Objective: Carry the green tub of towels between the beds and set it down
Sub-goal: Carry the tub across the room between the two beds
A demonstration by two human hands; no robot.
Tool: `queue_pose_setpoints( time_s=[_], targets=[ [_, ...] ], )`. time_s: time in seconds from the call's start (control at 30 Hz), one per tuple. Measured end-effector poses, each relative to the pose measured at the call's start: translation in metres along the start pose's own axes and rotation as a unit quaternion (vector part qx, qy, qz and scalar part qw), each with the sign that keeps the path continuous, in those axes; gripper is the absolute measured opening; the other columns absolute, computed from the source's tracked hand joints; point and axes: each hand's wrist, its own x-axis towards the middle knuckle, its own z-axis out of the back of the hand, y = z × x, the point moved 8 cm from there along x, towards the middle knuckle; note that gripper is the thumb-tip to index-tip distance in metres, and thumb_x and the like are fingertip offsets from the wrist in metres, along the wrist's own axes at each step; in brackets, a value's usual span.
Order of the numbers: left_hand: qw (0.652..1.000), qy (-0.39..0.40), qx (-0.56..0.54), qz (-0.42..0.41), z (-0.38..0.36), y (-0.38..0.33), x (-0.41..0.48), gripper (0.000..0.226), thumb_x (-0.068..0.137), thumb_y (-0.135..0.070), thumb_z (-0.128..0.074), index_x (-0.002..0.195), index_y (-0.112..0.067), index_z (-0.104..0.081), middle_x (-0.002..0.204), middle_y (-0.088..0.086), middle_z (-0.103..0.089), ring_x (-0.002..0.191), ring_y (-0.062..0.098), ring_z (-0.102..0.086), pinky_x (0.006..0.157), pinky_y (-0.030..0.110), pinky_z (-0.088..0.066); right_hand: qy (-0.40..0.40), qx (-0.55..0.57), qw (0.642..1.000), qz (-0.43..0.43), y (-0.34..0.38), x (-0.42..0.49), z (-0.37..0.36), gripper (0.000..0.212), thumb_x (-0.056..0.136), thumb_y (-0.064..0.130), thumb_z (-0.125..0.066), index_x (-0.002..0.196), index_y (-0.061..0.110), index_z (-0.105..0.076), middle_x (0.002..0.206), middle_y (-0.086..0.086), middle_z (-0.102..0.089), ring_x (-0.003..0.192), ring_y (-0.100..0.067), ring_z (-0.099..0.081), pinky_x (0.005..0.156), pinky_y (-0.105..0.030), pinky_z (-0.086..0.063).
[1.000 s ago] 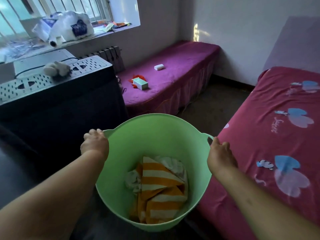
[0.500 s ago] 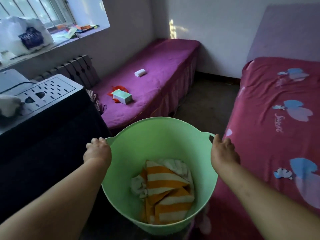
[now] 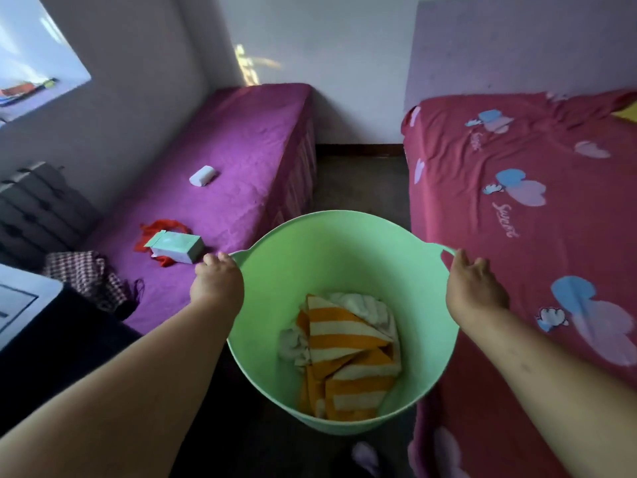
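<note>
Green tub (image 3: 344,257) was held between both hands above the floor strip, its left handle enclosed by the left hand (image 3: 217,284) and its right handle by the right hand (image 3: 475,291), fingers curled tight. Orange-striped towels (image 3: 348,357) were noted inside. Purple bed (image 3: 241,160) lay beyond the left hand, red bed (image 3: 537,208) beyond the right.

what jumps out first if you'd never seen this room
A big green tub held front and centre, the left hand and right hand gripping its handles, with orange striped towels inside. A purple bed lies left, a red bed right.
</note>
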Motion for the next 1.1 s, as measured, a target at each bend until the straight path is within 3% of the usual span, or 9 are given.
queue_pose_setpoints(
  time_s=[0.2, 0.57, 0.87, 1.1],
  targets=[
    [1.0, 0.008, 0.015, -0.021, 0.018, -0.031, 0.096, 0.058, 0.097, -0.007, -0.032, 0.15, 0.004, -0.013, 0.143, 0.026, -0.032, 0.128, 0.035, -0.04, 0.102, 0.039, -0.041, 0.009, 0.007, 0.999, -0.03, 0.024, 0.077, 0.001, 0.047, 0.09, 0.002, -0.034, 0.137, 0.007, -0.035, 0.129, -0.023, -0.044, 0.115, -0.039, -0.054, 0.087, -0.045, -0.047],
    [0.998, 0.024, -0.058, -0.002, 0.058, -0.067, 0.269, 0.061, 0.096, -0.007, -0.038, 0.152, -0.002, -0.014, 0.141, 0.023, -0.031, 0.125, 0.037, -0.041, 0.092, 0.047, -0.048, 0.009, 0.002, 1.0, -0.029, 0.092, 0.245, 0.01, 0.04, 0.089, 0.002, -0.036, 0.129, 0.005, -0.04, 0.127, -0.024, -0.046, 0.113, -0.039, -0.055, 0.086, -0.043, -0.047],
    [0.997, 0.022, -0.06, -0.035, 0.088, -0.113, 0.462, 0.063, 0.096, -0.008, -0.039, 0.152, -0.002, -0.013, 0.141, 0.023, -0.031, 0.126, 0.036, -0.041, 0.091, 0.045, -0.05, 0.0, 0.0, 0.999, -0.046, 0.16, 0.409, -0.002, 0.039, 0.087, 0.0, -0.039, 0.125, 0.003, -0.043, 0.127, -0.025, -0.048, 0.116, -0.038, -0.053, 0.093, -0.043, -0.045],
    [0.995, 0.0, -0.055, -0.08, 0.137, -0.16, 0.608, 0.064, 0.096, -0.008, -0.04, 0.152, -0.001, -0.012, 0.141, 0.025, -0.031, 0.126, 0.036, -0.041, 0.093, 0.044, -0.051, -0.028, 0.008, 0.997, -0.073, 0.201, 0.536, 0.004, 0.034, 0.088, 0.006, -0.044, 0.122, 0.003, -0.046, 0.123, -0.024, -0.053, 0.113, -0.037, -0.054, 0.09, -0.041, -0.045]
  ],
)
